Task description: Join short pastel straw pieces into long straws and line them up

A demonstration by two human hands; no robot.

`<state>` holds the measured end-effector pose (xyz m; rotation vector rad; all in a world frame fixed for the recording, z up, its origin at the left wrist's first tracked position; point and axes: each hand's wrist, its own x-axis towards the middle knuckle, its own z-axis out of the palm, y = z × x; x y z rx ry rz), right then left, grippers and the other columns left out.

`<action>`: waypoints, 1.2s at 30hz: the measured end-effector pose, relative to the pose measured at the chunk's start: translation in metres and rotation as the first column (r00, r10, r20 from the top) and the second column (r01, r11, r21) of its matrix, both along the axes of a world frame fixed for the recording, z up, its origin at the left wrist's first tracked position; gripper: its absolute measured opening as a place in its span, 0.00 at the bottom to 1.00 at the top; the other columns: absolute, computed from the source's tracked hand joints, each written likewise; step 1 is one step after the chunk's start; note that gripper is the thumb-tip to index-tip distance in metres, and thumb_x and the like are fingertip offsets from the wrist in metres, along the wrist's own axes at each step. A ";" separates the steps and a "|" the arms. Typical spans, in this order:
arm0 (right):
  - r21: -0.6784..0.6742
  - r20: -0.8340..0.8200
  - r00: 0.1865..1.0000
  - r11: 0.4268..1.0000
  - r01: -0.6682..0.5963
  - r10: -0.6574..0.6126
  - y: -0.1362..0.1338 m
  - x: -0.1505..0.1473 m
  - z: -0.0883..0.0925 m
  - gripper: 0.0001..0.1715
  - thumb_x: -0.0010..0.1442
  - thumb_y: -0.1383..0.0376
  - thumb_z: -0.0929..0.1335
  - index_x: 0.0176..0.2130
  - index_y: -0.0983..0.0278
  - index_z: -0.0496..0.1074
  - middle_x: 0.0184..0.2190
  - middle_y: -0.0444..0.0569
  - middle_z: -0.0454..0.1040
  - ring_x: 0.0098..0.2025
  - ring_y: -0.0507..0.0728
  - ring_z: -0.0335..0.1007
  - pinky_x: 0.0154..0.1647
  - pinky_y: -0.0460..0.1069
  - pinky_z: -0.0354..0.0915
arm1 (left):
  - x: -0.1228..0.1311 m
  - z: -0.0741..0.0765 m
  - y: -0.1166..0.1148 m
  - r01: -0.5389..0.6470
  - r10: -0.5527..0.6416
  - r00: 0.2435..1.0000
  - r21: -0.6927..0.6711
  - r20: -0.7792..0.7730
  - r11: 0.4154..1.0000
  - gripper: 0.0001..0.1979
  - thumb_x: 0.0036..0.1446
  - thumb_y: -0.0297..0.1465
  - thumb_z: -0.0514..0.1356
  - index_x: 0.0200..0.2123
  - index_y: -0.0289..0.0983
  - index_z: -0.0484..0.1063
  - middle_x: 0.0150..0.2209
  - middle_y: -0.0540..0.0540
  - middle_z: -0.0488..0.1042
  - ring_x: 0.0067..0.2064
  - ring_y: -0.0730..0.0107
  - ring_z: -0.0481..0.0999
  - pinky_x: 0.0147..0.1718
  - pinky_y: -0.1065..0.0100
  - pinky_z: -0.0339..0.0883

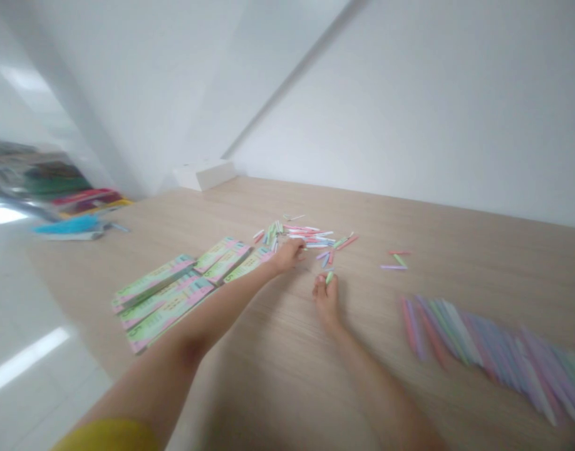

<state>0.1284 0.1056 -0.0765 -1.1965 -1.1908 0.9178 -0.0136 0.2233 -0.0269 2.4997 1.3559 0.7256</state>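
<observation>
By the right hand point(326, 297), a green stick point(329, 277) is pinched, apparently so that one end is left free; that end is pointed away from the wrist, its long axis leaning slightly right. The left hand point(289, 254) is curled beside the loose sticks point(315, 238); whether anything is gripped cannot be told.

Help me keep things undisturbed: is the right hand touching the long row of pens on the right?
Apart. The head view plainly shows bare tabletop between the right hand and the long row of pens.
</observation>
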 end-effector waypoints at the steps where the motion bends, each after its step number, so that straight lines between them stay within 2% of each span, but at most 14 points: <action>1: -0.012 -0.039 0.999 1.000 -0.020 0.020 0.002 -0.002 -0.001 0.18 0.62 0.47 0.55 0.35 0.58 0.52 0.26 0.39 0.59 0.23 0.50 0.56 0.23 0.46 0.56 | -0.003 -0.001 -0.011 -0.003 0.003 0.998 -0.001 0.062 1.000 0.10 0.60 0.25 0.48 0.42 0.35 0.66 0.39 0.44 0.72 0.42 0.67 0.70 0.44 0.66 0.63; 3: -0.040 -0.132 0.988 0.995 -0.087 0.081 0.001 -0.007 0.000 0.20 0.60 0.45 0.58 0.34 0.58 0.53 0.24 0.37 0.57 0.20 0.48 0.53 0.20 0.44 0.52 | -0.008 -0.008 -0.036 -0.003 0.007 0.970 -0.019 0.242 1.000 0.10 0.62 0.26 0.45 0.41 0.35 0.64 0.37 0.45 0.70 0.39 0.70 0.68 0.41 0.68 0.63; 5: -0.067 -0.210 0.963 0.980 -0.188 0.171 -0.002 -0.011 0.002 0.23 0.57 0.43 0.61 0.34 0.59 0.56 0.23 0.36 0.58 0.19 0.47 0.52 0.19 0.44 0.49 | -0.010 -0.015 -0.063 0.005 0.017 0.890 -0.047 0.456 0.999 0.07 0.63 0.30 0.47 0.37 0.36 0.63 0.35 0.47 0.68 0.38 0.70 0.67 0.41 0.67 0.62; 8: -0.088 -0.306 0.912 0.946 -0.313 0.273 -0.008 -0.012 0.008 0.26 0.53 0.42 0.66 0.33 0.60 0.60 0.20 0.36 0.58 0.19 0.47 0.52 0.19 0.43 0.49 | -0.003 -0.018 -0.100 0.051 0.030 0.716 -0.096 0.697 0.994 0.08 0.63 0.35 0.51 0.38 0.37 0.64 0.31 0.50 0.66 0.34 0.72 0.66 0.39 0.68 0.62; 11: -0.087 -0.359 0.874 0.920 -0.381 0.328 -0.013 -0.008 0.013 0.26 0.50 0.43 0.69 0.31 0.61 0.61 0.17 0.35 0.54 0.18 0.47 0.51 0.18 0.43 0.49 | 0.012 -0.011 -0.128 0.185 0.073 0.495 -0.187 0.866 0.965 0.18 0.61 0.40 0.54 0.52 0.40 0.62 0.28 0.53 0.64 0.27 0.75 0.65 0.31 0.70 0.63; 14: -0.076 -0.412 0.824 0.887 -0.456 0.388 -0.016 -0.005 0.014 0.24 0.52 0.45 0.69 0.30 0.61 0.61 0.17 0.34 0.51 0.17 0.47 0.49 0.18 0.44 0.48 | 0.023 -0.007 -0.141 0.299 0.190 0.299 -0.280 0.935 0.912 0.25 0.59 0.42 0.58 0.57 0.40 0.61 0.26 0.54 0.65 0.23 0.76 0.66 0.25 0.71 0.63; 17: -0.055 -0.424 0.783 0.850 -0.523 0.454 -0.018 -0.005 0.012 0.22 0.55 0.47 0.68 0.31 0.62 0.63 0.16 0.34 0.52 0.17 0.46 0.49 0.18 0.44 0.47 | 0.023 -0.017 -0.140 0.276 0.287 0.107 -0.306 0.952 0.911 0.18 0.55 0.38 0.62 0.47 0.37 0.69 0.24 0.53 0.69 0.26 0.76 0.70 0.30 0.72 0.66; 19: -0.059 -0.364 0.798 0.843 -0.535 0.481 -0.019 -0.007 0.012 0.23 0.56 0.46 0.67 0.31 0.63 0.63 0.16 0.34 0.52 0.16 0.46 0.50 0.18 0.44 0.46 | 0.019 -0.028 -0.136 0.283 0.363 -0.046 -0.337 0.930 0.898 0.13 0.53 0.34 0.65 0.40 0.36 0.70 0.25 0.51 0.72 0.28 0.76 0.72 0.35 0.70 0.68; 21: -0.064 -0.282 0.822 0.845 -0.531 0.495 -0.021 -0.009 0.012 0.23 0.57 0.45 0.66 0.30 0.62 0.61 0.16 0.35 0.54 0.16 0.46 0.52 0.18 0.44 0.47 | 0.013 -0.038 -0.135 0.335 0.459 -0.158 -0.390 0.874 0.858 0.11 0.51 0.32 0.66 0.36 0.34 0.70 0.28 0.47 0.76 0.28 0.75 0.74 0.37 0.68 0.69; 24: -0.062 -0.192 0.840 0.848 -0.526 0.507 -0.024 -0.012 0.014 0.24 0.59 0.45 0.64 0.29 0.61 0.57 0.17 0.35 0.55 0.16 0.46 0.53 0.18 0.44 0.49 | 0.006 -0.042 -0.138 0.428 0.567 -0.207 -0.447 0.797 0.785 0.07 0.53 0.29 0.64 0.32 0.30 0.72 0.34 0.40 0.78 0.33 0.71 0.77 0.42 0.66 0.70; 28: -0.100 -0.173 0.832 0.831 -0.548 0.527 -0.024 -0.011 0.013 0.23 0.59 0.44 0.63 0.32 0.61 0.58 0.17 0.33 0.52 0.15 0.46 0.53 0.16 0.43 0.50 | 0.002 -0.039 -0.142 0.522 0.614 -0.205 -0.446 0.762 0.727 0.06 0.55 0.28 0.62 0.32 0.29 0.74 0.37 0.37 0.79 0.40 0.67 0.78 0.45 0.66 0.69; 32: -0.142 -0.169 0.806 0.796 -0.589 0.567 -0.023 -0.009 0.010 0.26 0.58 0.43 0.63 0.40 0.61 0.61 0.16 0.31 0.50 0.13 0.47 0.51 0.13 0.43 0.49 | 0.002 -0.039 -0.142 0.536 0.584 -0.167 -0.424 0.794 0.730 0.09 0.53 0.32 0.65 0.30 0.30 0.74 0.33 0.41 0.79 0.35 0.70 0.76 0.40 0.68 0.69; 36: -0.185 -0.140 0.814 0.792 -0.581 0.564 -0.024 -0.008 0.010 0.28 0.58 0.43 0.62 0.46 0.62 0.62 0.16 0.31 0.50 0.12 0.47 0.51 0.11 0.43 0.49 | 0.003 -0.043 -0.140 0.550 0.545 -0.131 -0.397 0.828 0.735 0.13 0.49 0.36 0.67 0.27 0.30 0.75 0.27 0.45 0.76 0.29 0.73 0.73 0.35 0.70 0.68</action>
